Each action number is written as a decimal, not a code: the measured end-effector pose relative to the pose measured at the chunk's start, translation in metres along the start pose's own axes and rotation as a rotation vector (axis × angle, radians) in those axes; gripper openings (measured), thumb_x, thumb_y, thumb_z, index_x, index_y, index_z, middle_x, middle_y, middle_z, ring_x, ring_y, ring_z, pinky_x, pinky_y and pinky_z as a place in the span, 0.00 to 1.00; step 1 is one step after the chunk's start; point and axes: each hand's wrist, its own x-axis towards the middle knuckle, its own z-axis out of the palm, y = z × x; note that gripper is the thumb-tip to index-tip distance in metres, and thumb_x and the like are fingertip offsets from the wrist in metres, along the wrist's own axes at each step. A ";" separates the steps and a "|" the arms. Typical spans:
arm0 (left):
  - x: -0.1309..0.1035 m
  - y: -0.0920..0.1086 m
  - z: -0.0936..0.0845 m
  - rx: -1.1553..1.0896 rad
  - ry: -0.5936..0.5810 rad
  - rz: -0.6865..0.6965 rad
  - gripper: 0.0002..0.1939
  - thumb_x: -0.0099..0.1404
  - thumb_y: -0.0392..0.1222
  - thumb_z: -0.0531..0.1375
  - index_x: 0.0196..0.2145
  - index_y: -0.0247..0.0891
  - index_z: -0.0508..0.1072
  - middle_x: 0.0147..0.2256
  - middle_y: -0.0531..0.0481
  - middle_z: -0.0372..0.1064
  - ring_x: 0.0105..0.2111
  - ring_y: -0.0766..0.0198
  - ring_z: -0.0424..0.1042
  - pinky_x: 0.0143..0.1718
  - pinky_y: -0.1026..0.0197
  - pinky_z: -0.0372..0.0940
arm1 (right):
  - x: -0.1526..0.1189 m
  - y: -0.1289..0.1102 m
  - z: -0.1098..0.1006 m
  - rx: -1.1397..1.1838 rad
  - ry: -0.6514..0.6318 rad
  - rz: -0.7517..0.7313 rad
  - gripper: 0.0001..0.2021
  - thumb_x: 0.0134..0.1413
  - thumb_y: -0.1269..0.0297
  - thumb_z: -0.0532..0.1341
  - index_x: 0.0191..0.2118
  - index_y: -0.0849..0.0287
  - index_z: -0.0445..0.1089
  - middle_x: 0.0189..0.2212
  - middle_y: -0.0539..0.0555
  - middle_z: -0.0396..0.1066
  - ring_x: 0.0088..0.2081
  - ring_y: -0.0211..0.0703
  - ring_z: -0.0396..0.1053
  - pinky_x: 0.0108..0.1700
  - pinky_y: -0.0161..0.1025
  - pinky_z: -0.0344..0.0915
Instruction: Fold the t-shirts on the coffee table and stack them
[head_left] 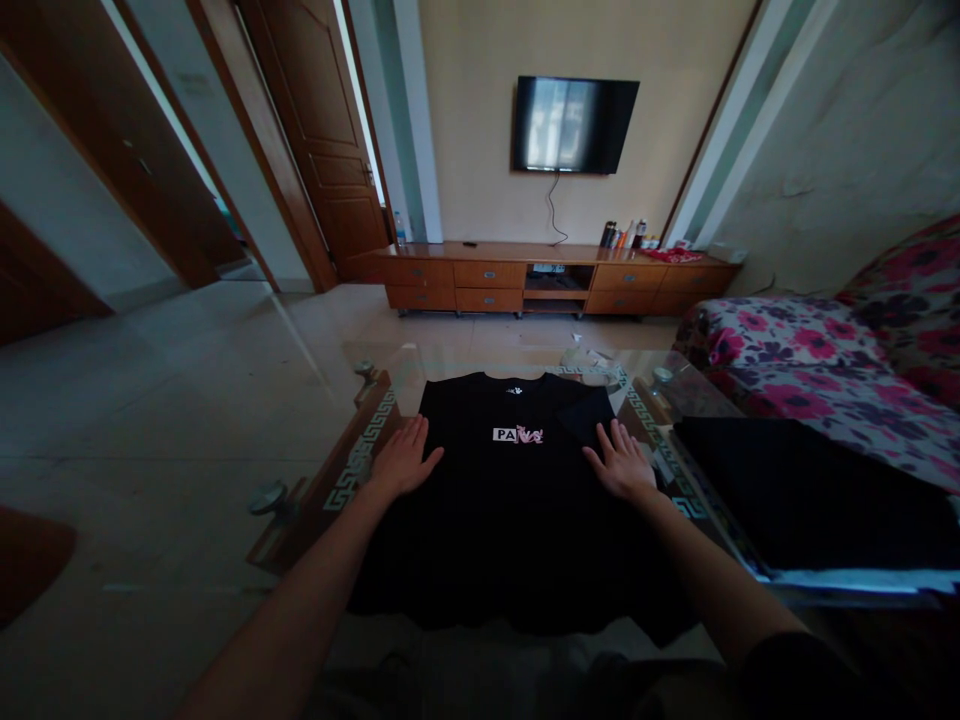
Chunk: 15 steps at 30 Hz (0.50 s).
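Observation:
A black T-shirt (pixel 510 520) lies spread on the glass coffee table (pixel 360 440), its neckline toward the far side. A white box with "PA" and pink lettering is printed on its chest. My left hand (pixel 405 458) rests with fingers stretched at the shirt's left edge, near the sleeve. On the other side, my right hand (pixel 621 460) lies flat with fingers spread by the right sleeve. Neither hand grips the cloth. The shirt's lower hem sits close to my body and looks wavy.
Folded black cloth (pixel 810 490) lies to the right of the table. Beyond it stands a sofa with a floral cover (pixel 795 340). A low wooden TV cabinet (pixel 487 275) with several bottles (pixel 630 236) runs along the far wall, under a television (pixel 576 125). Wooden doors are at left.

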 end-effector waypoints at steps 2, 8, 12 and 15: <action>-0.001 0.001 0.003 0.010 0.013 0.007 0.42 0.71 0.64 0.44 0.72 0.32 0.50 0.72 0.39 0.41 0.72 0.53 0.40 0.71 0.47 0.39 | 0.000 0.000 0.002 0.006 -0.009 0.003 0.44 0.64 0.34 0.38 0.74 0.60 0.44 0.75 0.59 0.30 0.74 0.54 0.30 0.72 0.52 0.33; -0.001 -0.003 -0.006 -0.177 0.133 -0.030 0.34 0.73 0.58 0.45 0.70 0.39 0.55 0.71 0.44 0.46 0.72 0.54 0.43 0.71 0.45 0.38 | -0.004 0.003 -0.011 0.171 0.021 0.016 0.40 0.66 0.37 0.37 0.73 0.58 0.50 0.75 0.55 0.33 0.74 0.52 0.33 0.72 0.52 0.37; -0.017 -0.016 -0.038 -0.410 0.426 -0.184 0.27 0.74 0.50 0.42 0.65 0.41 0.62 0.66 0.44 0.60 0.66 0.57 0.58 0.67 0.49 0.53 | -0.025 0.007 -0.036 0.380 0.294 0.037 0.34 0.68 0.47 0.36 0.68 0.61 0.57 0.72 0.60 0.45 0.73 0.51 0.40 0.70 0.50 0.44; -0.041 -0.024 -0.065 -0.544 0.501 -0.255 0.23 0.71 0.52 0.47 0.56 0.41 0.70 0.55 0.43 0.72 0.55 0.54 0.71 0.58 0.52 0.64 | -0.049 0.012 -0.057 0.487 0.337 0.004 0.31 0.66 0.45 0.43 0.59 0.61 0.66 0.60 0.66 0.65 0.63 0.56 0.61 0.64 0.49 0.57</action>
